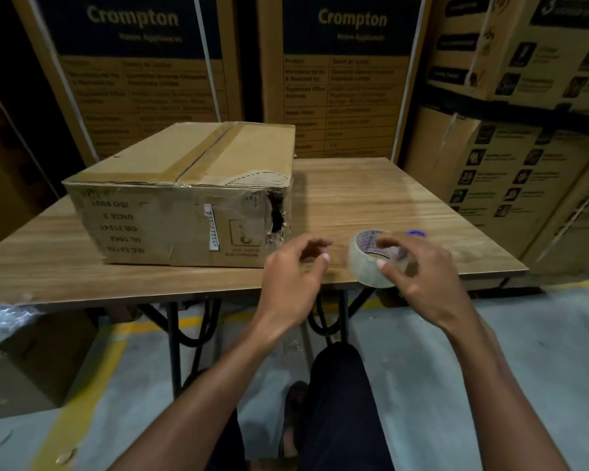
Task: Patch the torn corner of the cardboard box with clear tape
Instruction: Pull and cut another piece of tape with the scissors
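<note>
One cardboard box [170, 212] sits at the centre left of the frame on one wooden table [405, 205], its printed front face turned toward the camera with the lettering upside down; one strip of brown tape [204, 151] runs along its top seam; one torn corner [277, 217] shows as a dark ragged hole down the near right edge of the box. One roll of clear tape [364, 266] stands tilted at the table's near edge, right of centre and well apart from the tear; whether it rests on the wood or is lifted just off it, I cannot tell. One small purple object [415, 233] peeks out just behind the roll, too hidden to identify.

Two bare hands reach in from the lower frame. The right hand [429, 277] grips the roll, thumb on its outer clear face and fingers curled over its top and core, wrist bent down. The left hand [291, 277] hovers between the roll and the torn corner, near the box's lower right end, fingers loosely bent and holding nothing.

Two tall Crompton cartons [133, 62] fill the upper left and upper centre; more printed cartons [490, 171] are stacked at the right; one piece of bubble wrap [0, 317] lies at the left edge.
</note>
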A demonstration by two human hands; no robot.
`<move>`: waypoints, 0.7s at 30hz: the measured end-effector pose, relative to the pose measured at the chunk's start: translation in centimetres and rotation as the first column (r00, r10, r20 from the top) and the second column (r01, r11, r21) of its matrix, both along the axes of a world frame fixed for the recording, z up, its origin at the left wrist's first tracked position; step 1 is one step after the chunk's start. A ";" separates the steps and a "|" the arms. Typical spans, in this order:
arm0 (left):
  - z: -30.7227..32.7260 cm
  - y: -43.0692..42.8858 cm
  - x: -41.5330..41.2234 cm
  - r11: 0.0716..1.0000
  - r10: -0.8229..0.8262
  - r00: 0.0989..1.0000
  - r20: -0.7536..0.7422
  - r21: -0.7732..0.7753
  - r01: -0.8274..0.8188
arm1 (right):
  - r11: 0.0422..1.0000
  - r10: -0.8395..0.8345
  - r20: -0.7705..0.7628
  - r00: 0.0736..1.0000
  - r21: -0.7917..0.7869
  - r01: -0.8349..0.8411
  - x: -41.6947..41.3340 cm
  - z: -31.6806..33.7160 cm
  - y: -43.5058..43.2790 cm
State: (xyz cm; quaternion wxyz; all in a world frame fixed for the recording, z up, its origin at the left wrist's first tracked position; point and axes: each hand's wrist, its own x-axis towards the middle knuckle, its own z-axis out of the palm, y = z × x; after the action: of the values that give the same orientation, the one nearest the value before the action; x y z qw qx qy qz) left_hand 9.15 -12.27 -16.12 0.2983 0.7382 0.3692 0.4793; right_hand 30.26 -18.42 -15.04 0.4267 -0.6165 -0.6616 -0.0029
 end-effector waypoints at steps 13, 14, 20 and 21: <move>0.8 8.3 4.0 0.817 -0.475 0.839 -0.265 -0.486 0.309 | 0.998 0.021 0.134 0.991 0.059 -0.029 0.2 -1.7 1.7; 0.8 8.3 4.0 0.817 -0.465 0.852 -0.239 -0.488 0.308 | 0.998 0.020 0.132 0.991 0.063 -0.029 0.1 -1.7 1.7; 0.9 7.6 3.8 0.835 -0.388 0.911 -0.140 -0.473 0.283 | 0.998 0.015 0.136 0.991 0.060 -0.023 0.0 -1.5 1.7; 0.8 7.5 3.7 0.839 -0.379 0.916 -0.132 -0.467 0.280 | 0.998 0.012 0.141 0.990 0.058 -0.021 0.1 -1.5 1.7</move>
State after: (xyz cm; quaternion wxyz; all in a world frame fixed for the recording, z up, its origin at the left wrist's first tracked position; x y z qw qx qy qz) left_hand 12.87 -4.78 -15.28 0.4926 0.7525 0.3649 0.2406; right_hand 30.32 -16.71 -16.54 0.3971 -0.5963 -0.6949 -0.0626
